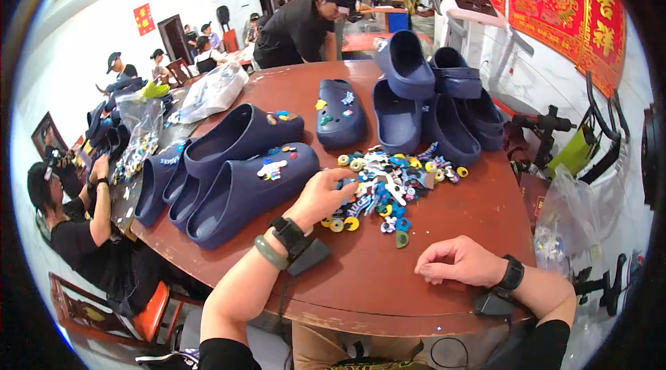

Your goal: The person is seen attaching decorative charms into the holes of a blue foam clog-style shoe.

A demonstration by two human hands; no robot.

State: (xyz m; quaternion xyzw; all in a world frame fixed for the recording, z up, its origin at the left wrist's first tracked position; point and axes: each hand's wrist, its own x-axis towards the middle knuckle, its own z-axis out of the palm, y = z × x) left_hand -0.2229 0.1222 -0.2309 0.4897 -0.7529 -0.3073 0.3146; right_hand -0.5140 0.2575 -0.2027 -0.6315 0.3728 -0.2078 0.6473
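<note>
My left hand (322,196) is at the left edge of a heap of shoe charms (395,186), its fingers apart and the tips at the outermost pieces; I see nothing held in it. The small charms are blue, white, yellow and black. My right hand (461,262) rests on the table to the right of the heap, fingers curled inward, nothing visible in them. Beside my left forearm lies a navy clog (253,186) with several charms on its toe. Another navy clog (341,113), also decorated, stands beyond the heap with its toe toward me.
More navy clogs (399,117) are stacked at the far right of the reddish-brown table (374,287). Clear plastic bags (211,92) lie at the far left. A person in black (298,30) leans over the far side; another person (83,231) sits at the left.
</note>
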